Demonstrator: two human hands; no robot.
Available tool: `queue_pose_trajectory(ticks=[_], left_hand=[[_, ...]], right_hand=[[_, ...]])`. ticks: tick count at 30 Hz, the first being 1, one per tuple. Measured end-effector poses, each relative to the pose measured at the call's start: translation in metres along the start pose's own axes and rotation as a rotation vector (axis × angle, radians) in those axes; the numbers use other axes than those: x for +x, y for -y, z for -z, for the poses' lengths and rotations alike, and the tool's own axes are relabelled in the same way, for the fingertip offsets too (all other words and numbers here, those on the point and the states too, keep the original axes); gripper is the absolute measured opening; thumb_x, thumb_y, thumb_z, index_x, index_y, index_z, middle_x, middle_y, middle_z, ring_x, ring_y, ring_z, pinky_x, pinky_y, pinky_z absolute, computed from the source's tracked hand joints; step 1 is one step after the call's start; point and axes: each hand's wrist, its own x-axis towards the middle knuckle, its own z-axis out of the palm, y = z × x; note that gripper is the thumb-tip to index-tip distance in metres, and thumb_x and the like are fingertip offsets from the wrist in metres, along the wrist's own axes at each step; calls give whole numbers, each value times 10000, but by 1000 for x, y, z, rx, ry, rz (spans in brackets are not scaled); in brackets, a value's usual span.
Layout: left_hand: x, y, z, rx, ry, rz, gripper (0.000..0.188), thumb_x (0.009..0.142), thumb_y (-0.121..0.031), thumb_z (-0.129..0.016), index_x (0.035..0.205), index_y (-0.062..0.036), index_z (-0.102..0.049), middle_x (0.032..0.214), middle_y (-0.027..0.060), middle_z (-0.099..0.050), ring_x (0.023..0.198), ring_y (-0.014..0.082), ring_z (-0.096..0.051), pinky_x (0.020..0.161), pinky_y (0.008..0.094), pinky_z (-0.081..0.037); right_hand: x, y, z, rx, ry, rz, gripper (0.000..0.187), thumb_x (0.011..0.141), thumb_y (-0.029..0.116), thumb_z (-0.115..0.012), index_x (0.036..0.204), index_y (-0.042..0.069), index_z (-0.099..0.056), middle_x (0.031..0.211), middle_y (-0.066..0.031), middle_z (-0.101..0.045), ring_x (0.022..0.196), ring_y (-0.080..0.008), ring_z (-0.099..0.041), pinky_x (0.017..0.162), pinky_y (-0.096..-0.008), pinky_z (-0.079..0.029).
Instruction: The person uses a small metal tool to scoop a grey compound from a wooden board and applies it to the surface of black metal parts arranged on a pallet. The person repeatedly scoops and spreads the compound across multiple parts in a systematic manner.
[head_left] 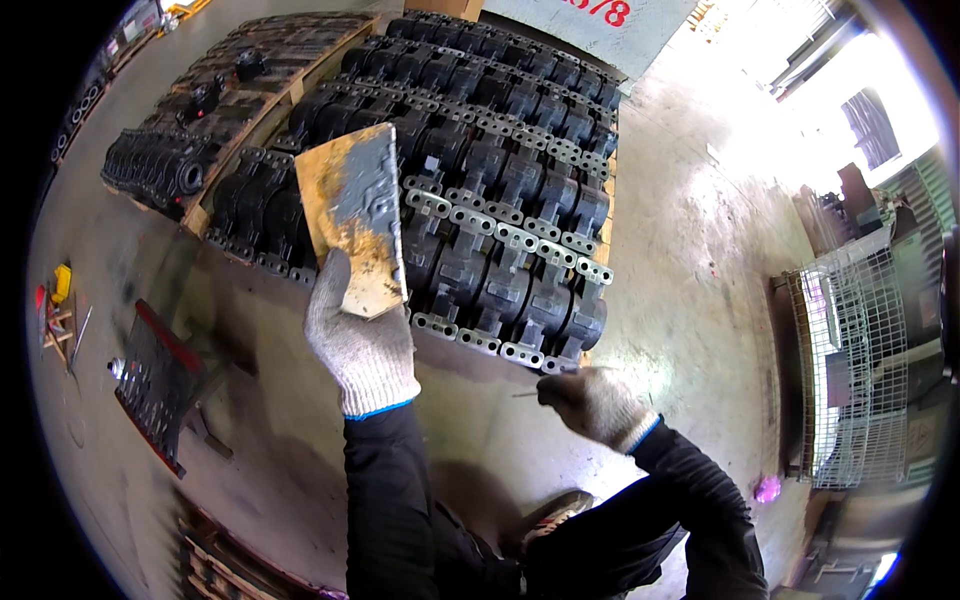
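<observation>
My left hand (360,345), in a knitted white glove, grips the lower end of a flat wooden board (330,190). Thick grey paste (372,180) is smeared over the board's upper right half. My right hand (597,405), gloved too with dark fingertips, is closed around a thin tool, whose narrow tip (524,395) points left; its kind is hard to make out. Beyond both hands, rows of black cast track-link parts (480,290) with bare-metal drilled ends (517,237) fill a pallet. The board hangs over their near left part.
Another pallet at the upper left bears rusty parts and a black ribbed casting (150,165). A dark perforated stand (165,390) is on the floor at left, near a yellow-and-red item (62,284). A wire mesh cage (855,370) stands right; a grey panel (600,30) rises behind.
</observation>
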Motion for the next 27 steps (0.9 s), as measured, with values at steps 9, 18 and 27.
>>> queue_pose_trajectory(ticks=[9, 18, 27], left_hand=[[-7, 0, -6, 82, 36, -31, 356, 988, -179, -650, 1279, 19, -601, 1198, 131, -666, 1065, 249, -631, 927, 397, -504], [-16, -6, -8, 172, 13, -70, 367, 996, -198, -636, 1304, -2, -595, 1225, 115, -658, 1080, 237, -626, 925, 404, -504], [-30, 6, -15, 212, 37, -6, 362, 978, -187, -656, 1293, -15, -613, 1207, 106, -688, 1033, 239, -666, 843, 398, -547]], right_hand=[[-8, 26, 12, -28, 10, 12, 232, 923, 234, -651, 1142, 168, -696, 848, -102, -714, 777, -338, -705, 630, -470, -547], [-14, 37, 5, 80, 61, 51, 225, 905, 229, -657, 1118, 185, -713, 871, -91, -707, 799, -344, -702, 652, -469, -549], [-18, 44, -18, 64, 235, 2, 233, 945, 283, -632, 1139, 181, -714, 945, -109, -718, 900, -354, -702, 743, -490, -560]])
